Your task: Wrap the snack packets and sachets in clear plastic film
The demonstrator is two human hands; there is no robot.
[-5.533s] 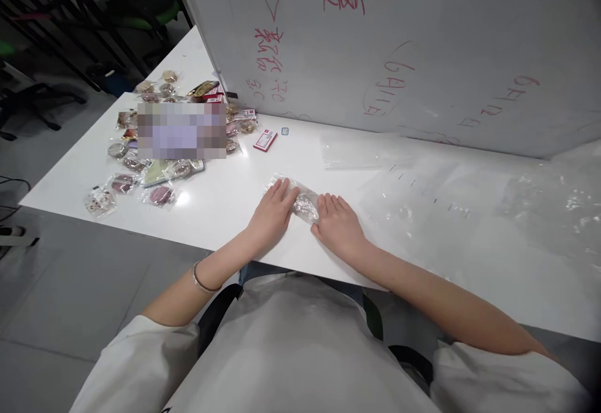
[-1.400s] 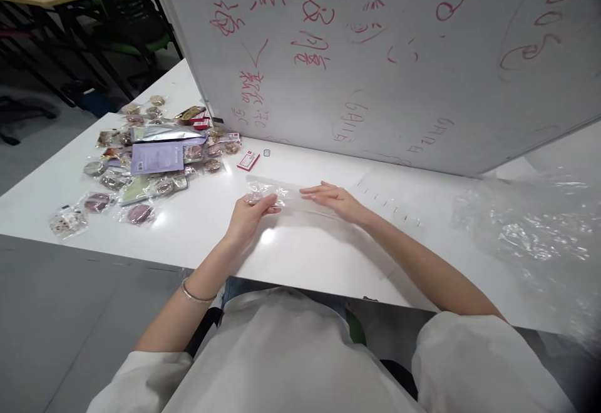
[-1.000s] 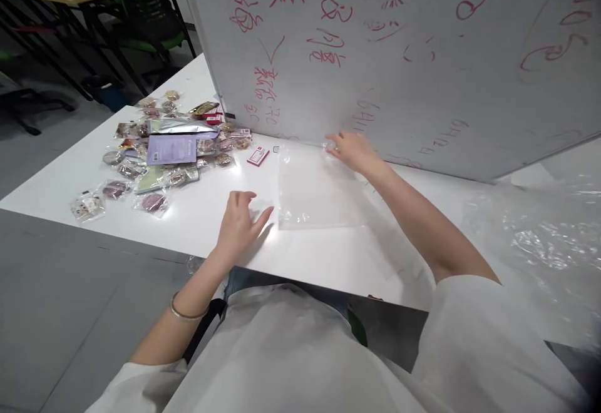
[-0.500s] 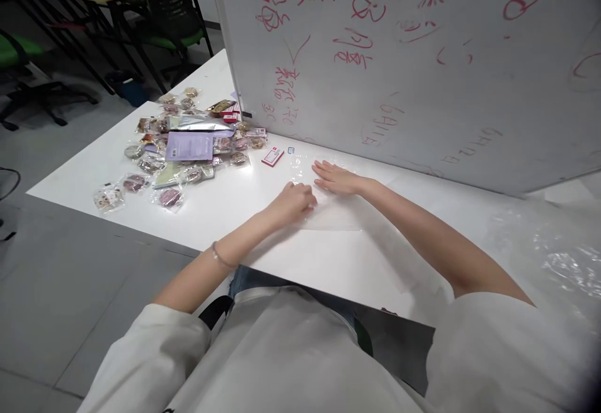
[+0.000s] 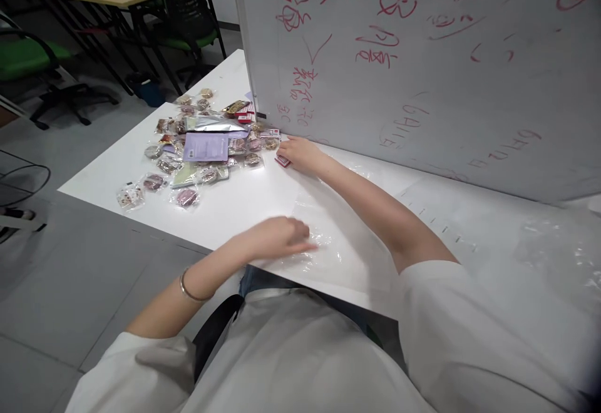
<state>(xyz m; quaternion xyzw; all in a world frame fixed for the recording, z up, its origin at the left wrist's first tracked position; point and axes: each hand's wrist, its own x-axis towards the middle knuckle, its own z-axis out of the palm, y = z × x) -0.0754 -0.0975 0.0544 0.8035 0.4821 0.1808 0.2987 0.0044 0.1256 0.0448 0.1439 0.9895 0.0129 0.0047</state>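
My right hand (image 5: pixel 300 153) reaches to the back of the white table, its fingers closed over a small red-and-white box (image 5: pixel 282 161) and covering most of it. My left hand (image 5: pixel 282 238) is near the table's front edge, just over a clear plastic bag (image 5: pixel 342 269). Its index finger stretches out while the others bend loosely, slightly blurred, with nothing visible in them. The bag lies flat and see-through between my arms, so its outline is hard to make out.
Left of my right hand lies a pile of small wrapped snacks (image 5: pixel 186 198), with a purple packet (image 5: pixel 205 147) on top. A whiteboard (image 5: pixel 413 75) with red writing stands along the table's back. Crumpled clear plastic (image 5: pixel 554 247) lies at the right.
My right hand has left the plastic bag and moved back and left onto the small red-and-white box. My left hand has moved toward me, its fingers loosened, and the bag lies nearer the front edge.
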